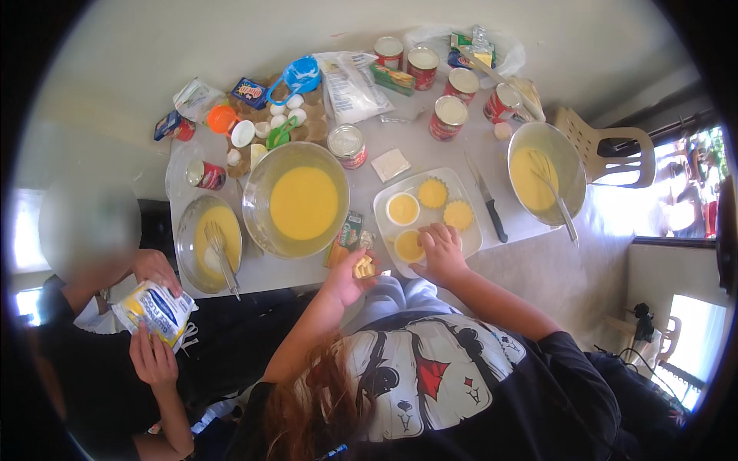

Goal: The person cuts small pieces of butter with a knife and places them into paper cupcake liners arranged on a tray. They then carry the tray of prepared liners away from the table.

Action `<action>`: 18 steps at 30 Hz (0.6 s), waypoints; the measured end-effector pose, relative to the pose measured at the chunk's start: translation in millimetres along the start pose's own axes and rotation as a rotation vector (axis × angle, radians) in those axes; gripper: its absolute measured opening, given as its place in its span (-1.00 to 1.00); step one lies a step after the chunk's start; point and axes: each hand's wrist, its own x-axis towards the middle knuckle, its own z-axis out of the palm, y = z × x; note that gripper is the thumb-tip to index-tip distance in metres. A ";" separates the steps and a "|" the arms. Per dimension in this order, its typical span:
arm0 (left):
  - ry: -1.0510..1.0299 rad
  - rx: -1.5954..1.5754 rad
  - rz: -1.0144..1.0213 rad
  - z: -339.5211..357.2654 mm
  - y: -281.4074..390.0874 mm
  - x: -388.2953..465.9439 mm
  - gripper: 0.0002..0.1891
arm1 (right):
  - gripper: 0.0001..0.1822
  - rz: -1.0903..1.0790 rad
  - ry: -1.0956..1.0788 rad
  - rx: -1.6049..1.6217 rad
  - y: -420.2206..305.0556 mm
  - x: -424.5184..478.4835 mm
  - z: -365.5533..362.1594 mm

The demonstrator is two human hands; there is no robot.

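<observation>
Several small cut sticks of yellow cheese or butter lie in my left hand, its fingers curled around them near the table's front edge. My right hand is over the front of a white tray, its fingers partly covering a small cup of yellow batter. Whether those fingers pinch anything is hidden. Behind this cup stands a white ramekin of batter. Two fluted molds, one at the back and one at the right, also hold yellow batter.
A knife lies right of the tray. Steel bowls of batter stand centre-left, far left and right. Cans and an egg tray fill the back. At left, another person holds a rice flour bag.
</observation>
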 end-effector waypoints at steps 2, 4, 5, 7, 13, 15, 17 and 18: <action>-0.004 0.000 -0.011 2.2 -0.1 0.1 -0.76 | -0.42 0.003 0.008 0.009 2.5 -3.1 2.1; 0.006 0.007 -0.019 3.5 -0.3 0.9 -0.76 | -0.42 0.009 0.004 0.010 4.0 -5.4 2.5; 0.008 0.017 -0.021 4.0 -0.5 1.4 -0.76 | -0.42 0.014 -0.004 0.008 4.6 -6.7 2.5; 0.012 0.034 -0.024 4.8 -0.8 2.2 -0.76 | -0.42 0.019 -0.018 0.006 4.9 -7.6 1.2; 0.005 0.044 -0.036 9.5 -5.9 4.7 -0.76 | -0.42 0.015 -0.032 0.015 4.6 -8.0 -0.5; 0.021 0.043 -0.043 10.7 -8.7 4.7 -0.76 | -0.41 0.019 -0.036 0.017 4.5 -8.5 -2.2; 0.034 0.037 -0.040 10.6 -9.6 4.2 -0.76 | -0.42 0.008 -0.011 0.001 6.2 -10.3 -7.8; 0.039 0.032 -0.036 10.1 -9.6 4.5 -0.76 | -0.43 0.006 0.002 -0.007 7.2 -12.1 -12.0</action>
